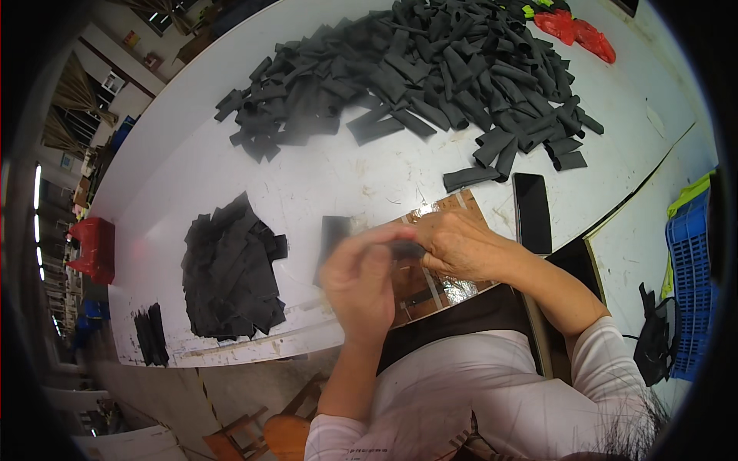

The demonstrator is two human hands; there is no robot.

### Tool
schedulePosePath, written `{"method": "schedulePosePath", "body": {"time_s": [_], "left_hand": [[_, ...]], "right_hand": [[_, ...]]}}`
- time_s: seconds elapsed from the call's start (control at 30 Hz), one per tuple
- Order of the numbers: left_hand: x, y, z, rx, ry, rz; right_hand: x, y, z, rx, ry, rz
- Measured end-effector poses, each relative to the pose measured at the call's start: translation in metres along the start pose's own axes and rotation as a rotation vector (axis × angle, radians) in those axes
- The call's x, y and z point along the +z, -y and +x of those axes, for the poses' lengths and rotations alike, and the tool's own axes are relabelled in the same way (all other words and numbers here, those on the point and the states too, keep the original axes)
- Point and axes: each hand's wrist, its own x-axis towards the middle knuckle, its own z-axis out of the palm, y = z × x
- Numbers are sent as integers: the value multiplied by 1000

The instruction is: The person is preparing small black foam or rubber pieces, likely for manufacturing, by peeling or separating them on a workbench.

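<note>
Close in front of my body, my right hand (457,246) pinches a small dark grey fabric piece (407,250), mostly covered by fingers. My left hand (360,273) is raised beside it, its fingers reaching toward the right hand; motion blur hides whether they grip the piece. Under both hands lies a brown taped cardboard sheet (470,203). Another dark fabric piece (333,230) rests flat on the white table, partly behind my left hand. Farther left is a loose pile of flat dark pieces (231,269). A big heap of dark fabric tubes (430,69) spreads across the far side.
A black phone (532,213) lies right of the cardboard. Beyond the heap's right end sits a red plastic bag (575,34). A small dark stack (151,334) and a red bag (92,250) are at the left edge. A blue crate (688,261) stands at right.
</note>
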Motion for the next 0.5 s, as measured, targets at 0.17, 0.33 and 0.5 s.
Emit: {"method": "schedulePosePath", "body": {"time_s": [0.17,0.33,0.5], "left_hand": [[-18,3,1,-164,-72,-258],[-36,16,5,13,-134,361],[-128,79,10,-217,-407,1232]], "right_hand": [[23,-8,4,54,8,8],[7,-2,5,49,133,-87],[-65,-16,59,154,-37,490]]}}
